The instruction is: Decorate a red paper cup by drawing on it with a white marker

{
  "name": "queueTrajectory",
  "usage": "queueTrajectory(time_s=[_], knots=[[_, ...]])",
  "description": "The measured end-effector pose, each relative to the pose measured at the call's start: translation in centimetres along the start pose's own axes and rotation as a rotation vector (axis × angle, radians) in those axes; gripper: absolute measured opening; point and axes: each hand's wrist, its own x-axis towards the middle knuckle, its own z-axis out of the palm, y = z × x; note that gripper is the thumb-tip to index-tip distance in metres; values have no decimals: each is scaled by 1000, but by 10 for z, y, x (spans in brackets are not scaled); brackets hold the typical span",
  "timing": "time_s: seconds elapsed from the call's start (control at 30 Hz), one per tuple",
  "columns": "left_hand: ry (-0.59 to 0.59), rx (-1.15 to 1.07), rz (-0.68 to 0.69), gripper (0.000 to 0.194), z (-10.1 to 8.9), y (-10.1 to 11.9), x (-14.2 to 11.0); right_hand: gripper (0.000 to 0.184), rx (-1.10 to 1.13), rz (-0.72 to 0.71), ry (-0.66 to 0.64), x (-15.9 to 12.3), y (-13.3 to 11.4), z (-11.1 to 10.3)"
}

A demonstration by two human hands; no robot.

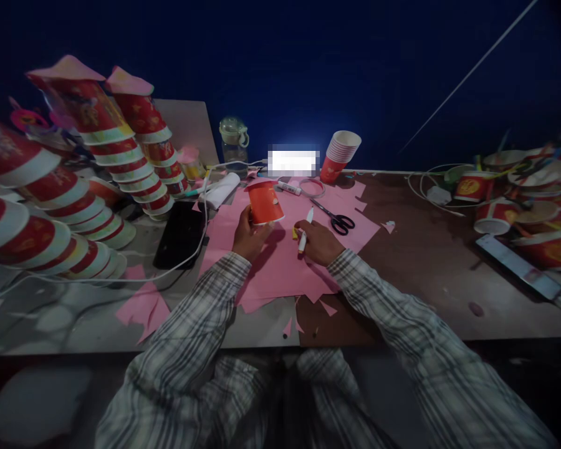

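Observation:
My left hand (251,236) grips a red paper cup (265,204), held upside down with its white rim low, above pink paper (271,274). Between the fingers of my right hand (318,242) is a white marker pen (303,241), slanting upward. A small yellow piece (295,232) shows beside those fingers; I cannot make out what it is. Black-handled scissors (339,219) lie on the paper to the right of my right hand. Behind the cup rest another white marker (288,188) and a roll of tape (311,188).
Stacked cup towers (116,149) lean on the left, by a black phone (180,234) and a white cable (201,240). A cup stack (340,156) and a bottle (234,140) stand at the back. Right are a lit phone (518,267) and several cups (495,215).

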Motion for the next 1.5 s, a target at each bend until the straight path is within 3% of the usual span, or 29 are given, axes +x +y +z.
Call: queueTrajectory(time_s=[0.27,0.43,0.67,0.83,1.03,1.13,1.2,1.3,1.4,1.5], knots=[[-12,-2,-5,58,-2,-3,1,52,-18,-19,66,-9,7,-10],[14,17,-12,59,-3,-5,3,63,58,-55,150,-8,24,-24],[11,35,-3,59,-3,1,3,54,145,-15,147,0,35,-38],[26,40,-8,62,-3,6,0,51,162,-152,142,29,33,-38],[121,-7,26,57,-5,5,1,48,102,-286,245,85,22,-40],[133,5,43,60,-8,5,3,45,-14,-298,207,108,14,-40],[131,21,43,63,-8,6,2,44,-31,-337,105,121,9,-40],[108,26,9,68,-8,8,1,65,81,-389,-94,137,4,-41],[108,3,-1,70,-7,9,0,86,193,-394,-174,147,1,-43],[121,-7,22,66,-7,9,1,71,119,-365,-134,153,-3,-44]])
